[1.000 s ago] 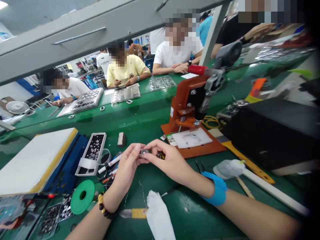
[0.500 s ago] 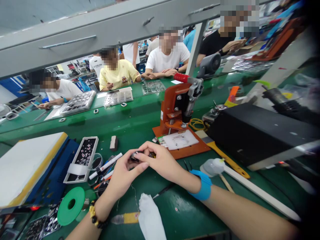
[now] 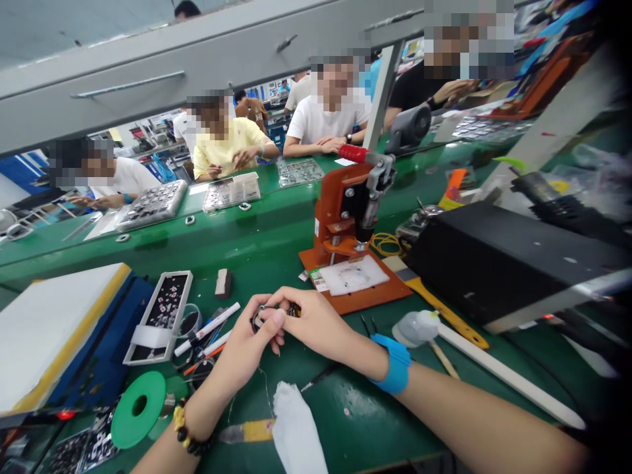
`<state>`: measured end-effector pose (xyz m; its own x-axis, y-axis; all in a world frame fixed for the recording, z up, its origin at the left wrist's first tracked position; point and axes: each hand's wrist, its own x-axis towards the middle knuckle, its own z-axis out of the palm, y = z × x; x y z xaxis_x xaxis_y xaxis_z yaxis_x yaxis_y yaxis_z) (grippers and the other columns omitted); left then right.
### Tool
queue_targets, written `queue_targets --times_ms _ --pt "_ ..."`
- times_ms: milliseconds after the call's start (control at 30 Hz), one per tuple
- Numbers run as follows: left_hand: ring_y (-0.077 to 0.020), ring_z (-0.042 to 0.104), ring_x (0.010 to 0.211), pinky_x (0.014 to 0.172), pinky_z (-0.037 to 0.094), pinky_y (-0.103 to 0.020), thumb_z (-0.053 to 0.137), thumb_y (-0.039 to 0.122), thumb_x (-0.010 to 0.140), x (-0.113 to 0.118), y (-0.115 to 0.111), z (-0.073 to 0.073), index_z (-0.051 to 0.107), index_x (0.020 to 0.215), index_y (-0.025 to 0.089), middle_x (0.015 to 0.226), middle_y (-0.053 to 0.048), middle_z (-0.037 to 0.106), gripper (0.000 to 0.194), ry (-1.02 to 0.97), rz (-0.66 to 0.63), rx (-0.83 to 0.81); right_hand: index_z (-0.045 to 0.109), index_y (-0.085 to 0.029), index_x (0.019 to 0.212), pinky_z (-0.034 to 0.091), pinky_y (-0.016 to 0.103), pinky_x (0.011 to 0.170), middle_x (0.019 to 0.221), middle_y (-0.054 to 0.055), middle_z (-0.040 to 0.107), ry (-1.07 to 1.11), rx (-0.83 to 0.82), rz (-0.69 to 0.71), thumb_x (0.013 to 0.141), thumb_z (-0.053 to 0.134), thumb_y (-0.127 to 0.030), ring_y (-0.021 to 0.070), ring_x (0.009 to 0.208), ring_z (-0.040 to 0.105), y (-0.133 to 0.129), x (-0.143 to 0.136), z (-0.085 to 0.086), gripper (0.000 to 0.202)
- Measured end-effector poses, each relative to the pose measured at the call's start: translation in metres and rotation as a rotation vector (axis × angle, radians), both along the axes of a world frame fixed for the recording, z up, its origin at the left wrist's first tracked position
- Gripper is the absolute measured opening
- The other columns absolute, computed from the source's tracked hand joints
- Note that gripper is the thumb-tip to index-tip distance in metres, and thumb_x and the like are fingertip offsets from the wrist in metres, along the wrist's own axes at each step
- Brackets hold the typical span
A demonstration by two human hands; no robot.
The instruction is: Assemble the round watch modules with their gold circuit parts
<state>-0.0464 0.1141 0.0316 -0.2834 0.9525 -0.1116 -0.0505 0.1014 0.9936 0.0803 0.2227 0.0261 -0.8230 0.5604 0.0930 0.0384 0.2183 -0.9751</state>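
Note:
My left hand [image 3: 247, 345] and my right hand [image 3: 311, 322] meet above the green bench [image 3: 365, 401]. Between their fingers is a small dark round part [image 3: 259, 317], mostly covered by the fingertips. Both hands are closed on it, thumbs and fingertips touching. A bit of dark and yellowish material shows under my right fingers. An orange hand press [image 3: 340, 210] with a red handle stands just beyond my right hand, a white pad [image 3: 354, 275] on its base. Pens [image 3: 212, 329] lie left of my left hand. Below the hands is a white cloth [image 3: 296, 428].
A parts tray [image 3: 185, 289], a green spool [image 3: 138, 409] and a blue box [image 3: 108, 329] stand at the left. At the right are a black box [image 3: 513, 263], a yellow brush [image 3: 444, 313] and a bottle [image 3: 415, 329]. Several people sit across the bench.
My fingers have shifted around the dark part, and more of the left fingers shows below it. Across the bench, the person in yellow has raised a hand. The view has shifted slightly.

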Motion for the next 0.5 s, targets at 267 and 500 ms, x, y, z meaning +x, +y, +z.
queue_targets --times_ms 267,500 --pt "-0.0116 0.057 0.063 0.051 0.050 -0.018 0.081 0.063 0.078 -0.008 0.006 0.000 0.069 0.107 0.011 0.071 -0.001 0.059 0.061 -0.105 0.207 -0.019 0.066 -0.022 0.104 0.041 0.027 0.068 0.076 -0.002 0.061 0.007 -0.102 -0.011 0.104 0.045 -0.050 0.0138 0.073 0.056 0.006 -0.001 0.002 0.035" --pt "-0.0144 0.066 0.080 0.066 0.061 -0.021 0.093 0.057 0.064 -0.017 0.008 0.000 0.075 0.103 0.011 0.097 -0.009 0.070 0.063 -0.242 0.374 -0.022 0.065 -0.021 0.113 0.042 0.026 0.061 0.108 0.004 0.067 0.027 -0.386 -0.078 0.086 0.045 -0.027 0.0161 0.084 0.057 0.015 -0.007 -0.002 0.034"
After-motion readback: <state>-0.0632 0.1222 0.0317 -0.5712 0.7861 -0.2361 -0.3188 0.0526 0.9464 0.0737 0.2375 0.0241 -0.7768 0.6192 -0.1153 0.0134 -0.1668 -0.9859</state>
